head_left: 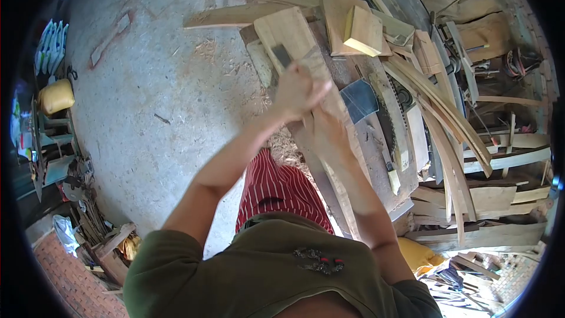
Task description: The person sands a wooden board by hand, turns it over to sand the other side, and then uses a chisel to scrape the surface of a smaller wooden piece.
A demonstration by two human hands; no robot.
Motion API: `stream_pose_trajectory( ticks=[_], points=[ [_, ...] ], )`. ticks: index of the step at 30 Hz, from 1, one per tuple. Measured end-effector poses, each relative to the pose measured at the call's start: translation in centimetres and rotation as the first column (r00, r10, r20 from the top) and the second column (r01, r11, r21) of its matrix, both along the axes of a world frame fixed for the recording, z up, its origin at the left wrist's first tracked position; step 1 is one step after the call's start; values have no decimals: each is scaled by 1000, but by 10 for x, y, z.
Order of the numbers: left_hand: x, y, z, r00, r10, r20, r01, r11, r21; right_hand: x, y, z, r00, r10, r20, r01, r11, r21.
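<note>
A long pale wooden board [285,27] lies lengthwise on the workbench in front of me. My left hand [299,90] is closed in a fist over its middle, blurred by motion. A dark, flat tool head [282,55] shows just beyond that fist, in line with it, and the grip inside the fist is hidden. Close behind it, my right hand [331,131] is low over the board, its fingers smeared and partly hidden, so I cannot tell what they hold. A blue cloth pad [359,100] lies to the right of both hands.
A handsaw [386,132] lies along the bench's right side. A wood block [362,30] rests at the far end. Long curved strips [450,126] lean on the right, beside stacked planks [494,200]. Shavings [285,144] litter the concrete floor [159,82]. A yellow container [57,96] stands far left.
</note>
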State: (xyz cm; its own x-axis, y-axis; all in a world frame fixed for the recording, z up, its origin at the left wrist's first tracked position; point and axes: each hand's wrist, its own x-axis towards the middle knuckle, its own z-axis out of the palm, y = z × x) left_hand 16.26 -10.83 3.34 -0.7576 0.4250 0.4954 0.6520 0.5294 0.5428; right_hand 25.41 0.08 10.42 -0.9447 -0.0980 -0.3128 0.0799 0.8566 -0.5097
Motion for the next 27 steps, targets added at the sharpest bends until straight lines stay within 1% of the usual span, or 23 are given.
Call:
stream_pose_trajectory(
  ticks=[1,3,4,5,6,7,9,10,11,12,14,15,16,17,18,19,20,22,23,24,25,26,27],
  points=[
    [15,2,3,1000,-1,-9,1,1000,-1,15,2,4,998,-1,62,1,1000,-6],
    [43,4,7,977,-160,140,152,986,66,39,5,3,999,-7,53,8,1000,-12],
    [40,3,7,977,-162,138,153,986,70,45,7,3,999,-16,47,17,1000,-20],
    [34,-1,8,965,-167,204,170,985,5,39,4,5,997,-16,76,18,1000,-20],
    [25,-5,9,950,-167,266,189,980,-61,25,-1,8,998,-21,66,22,1000,-17],
    [7,-11,2,970,-158,183,159,987,5,6,-9,9,999,-6,48,6,1000,-2],
    [-42,-24,-3,983,-128,129,114,987,113,-40,-23,1,1000,-6,-27,6,1000,-9],
    [-68,-32,0,982,-116,147,105,991,80,-62,-28,-8,997,-19,-79,16,999,-33],
    [-87,-37,3,982,-97,165,90,995,47,-79,-32,-9,996,-21,-87,18,999,-39],
    [-93,-38,5,983,-94,159,89,995,41,-94,-35,-8,994,-4,-113,3,1000,-6],
    [-99,-38,7,931,-74,358,73,997,17,-95,-35,-4,990,11,-140,-8,1000,22],
    [-84,-29,6,950,8,311,4,999,-38,-81,-28,4,998,9,-63,-8,1000,13],
    [-63,-17,-5,987,67,148,-52,994,-101,-63,-21,9,1000,5,16,-6,1000,4],
    [-38,-6,-14,993,116,-18,-118,981,-151,-40,-13,7,999,-35,37,36,999,-13],
    [-10,3,-5,998,-7,55,14,992,-127,-12,-5,4,995,-73,64,74,997,-27],
    [13,10,6,984,-128,125,140,986,-92,18,2,11,995,-72,66,76,996,-50],
    [27,15,8,984,-121,134,133,987,-87,35,7,19,995,-68,70,74,995,-73],
    [45,21,10,976,-191,107,187,981,40,36,9,21,995,-72,75,77,994,-72],
    [36,18,19,930,-235,284,267,960,-82,40,10,22,993,-92,70,97,993,-71],
    [18,20,3,979,-169,117,180,979,-98,30,9,21,999,-46,-21,45,998,-48],
    [-5,22,-15,994,-96,-48,91,991,-98,8,5,18,995,3,-105,-5,1000,-21],
    [-31,22,-16,985,-97,-142,84,992,-95,-15,4,4,991,-113,-74,107,991,-75],
    [-55,20,-13,968,-98,-232,78,992,-95,-37,9,-26,955,-45,-293,24,997,-75]
  ],
)
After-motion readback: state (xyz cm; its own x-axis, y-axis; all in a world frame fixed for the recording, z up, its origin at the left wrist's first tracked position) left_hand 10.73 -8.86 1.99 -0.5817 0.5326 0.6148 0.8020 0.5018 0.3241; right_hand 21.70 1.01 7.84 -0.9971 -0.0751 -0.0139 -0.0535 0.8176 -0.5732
